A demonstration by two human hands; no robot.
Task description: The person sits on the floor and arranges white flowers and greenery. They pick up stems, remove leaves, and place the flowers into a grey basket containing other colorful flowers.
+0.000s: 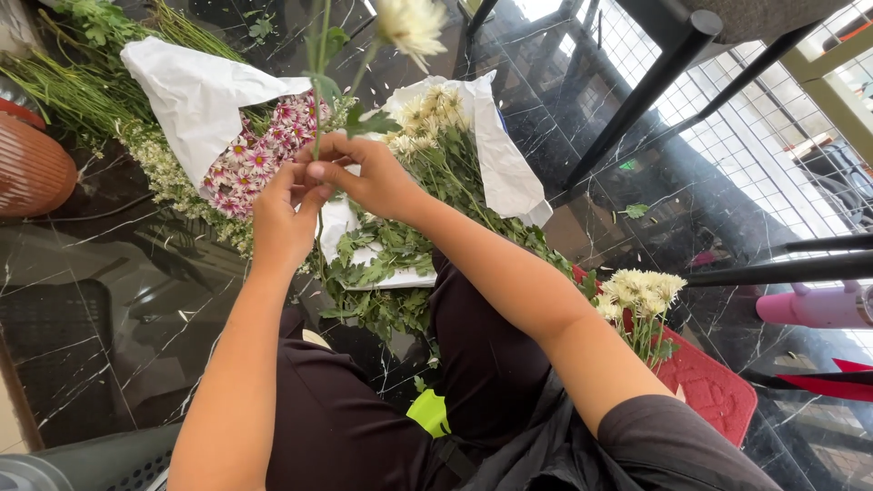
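My left hand and my right hand meet on the green stem of a single flower, whose pale cream bloom rises toward the camera. The left hand pinches the stem low down; the right hand's fingers close around it just above, by the leaves. Below the hands lies a paper-wrapped bunch of cream flowers with leafy stems spilling over white paper.
A wrapped bunch of pink-and-white flowers lies left, with loose greenery behind it and a brown ribbed pot at the far left. More cream flowers rest on a red mat. Black metal legs stand on dark marble floor.
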